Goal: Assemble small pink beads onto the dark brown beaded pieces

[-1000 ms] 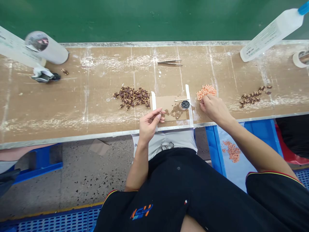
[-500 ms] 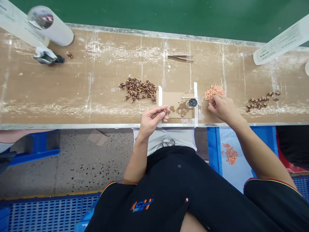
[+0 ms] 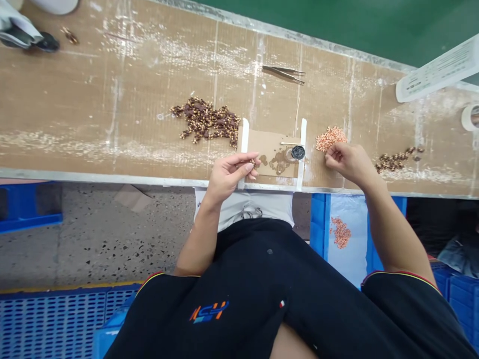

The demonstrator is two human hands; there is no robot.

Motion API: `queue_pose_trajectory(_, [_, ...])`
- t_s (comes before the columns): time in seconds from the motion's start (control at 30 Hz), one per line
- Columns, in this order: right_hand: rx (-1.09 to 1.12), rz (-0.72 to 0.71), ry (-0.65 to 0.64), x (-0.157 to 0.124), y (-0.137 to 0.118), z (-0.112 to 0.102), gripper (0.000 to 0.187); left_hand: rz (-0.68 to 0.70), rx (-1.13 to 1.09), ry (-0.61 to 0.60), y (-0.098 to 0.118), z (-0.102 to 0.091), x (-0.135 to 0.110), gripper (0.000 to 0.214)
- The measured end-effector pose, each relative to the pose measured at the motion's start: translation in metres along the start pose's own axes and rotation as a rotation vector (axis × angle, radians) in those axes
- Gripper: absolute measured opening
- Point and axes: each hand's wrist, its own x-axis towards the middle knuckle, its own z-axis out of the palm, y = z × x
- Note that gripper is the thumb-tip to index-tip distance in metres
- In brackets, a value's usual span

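My left hand [image 3: 227, 174] is closed in a pinch at the left edge of a taped-down cardboard piece [image 3: 267, 139]. Between its fingertips is a small brown-and-gold part [image 3: 253, 163], partly hidden. To its upper left lies a pile of similar brown-and-gold parts [image 3: 209, 120]. My right hand [image 3: 350, 162] has its fingers pinched together at the near edge of a heap of small orange pieces [image 3: 331, 137]. Whatever is in those fingertips cannot be made out. A small round pot with a black top [image 3: 298, 152] and a thin white-tipped stick [image 3: 291, 144] are on the cardboard.
Tweezers [image 3: 283, 74] lie farther back on the bench. Another cluster of brown-and-gold parts [image 3: 396, 159] is at the right, near a tall white container [image 3: 436, 70]. Below the bench edge, more orange pieces [image 3: 340, 233] rest on a white sheet in a blue crate [image 3: 319, 224].
The camera view has shifted and turned slightly. Both hands keep nearly the same places, left at the cardboard and right at the orange heap, with their fingers still pinched.
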Motion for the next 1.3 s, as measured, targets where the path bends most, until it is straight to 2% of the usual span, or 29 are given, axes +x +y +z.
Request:
queue_pose_trajectory(0.27, [-0.044, -0.051, -0.038, 0.0, 0.004, -0.002, 0.011, 0.041, 0.016, -0.001, -0.002, 0.0, 0.001, 0.039])
queue_pose_trajectory(0.57, [-0.117, -0.092, 0.023, -0.002, 0.007, 0.003, 0.014, 0.02, 0.05, -0.016, -0.002, -0.001, 0.0, 0.042])
queue_pose_trajectory(0.87, [-0.047, 0.0, -0.004, 0.001, 0.006, -0.005, 0.012, 0.049, 0.044, -0.031, -0.003, 0.0, 0.0, 0.04])
queue_pose_trajectory(1.0, [-0.059, 0.018, -0.051, 0.001, -0.006, -0.016, 0.015, 0.04, 0.039, -0.047, -0.003, 0.0, -0.001, 0.039])
queue_pose_trajectory(1.13, [-0.069, -0.092, -0.087, 0.002, -0.03, -0.031, 0.014, 0.002, 0.02, -0.042, -0.002, -0.001, -0.002, 0.042])
queue_pose_trajectory(1.3, [-0.255, -0.142, -0.211, 0.009, -0.047, -0.036, 0.021, 0.044, -0.011, -0.072, -0.004, -0.002, -0.003, 0.038])
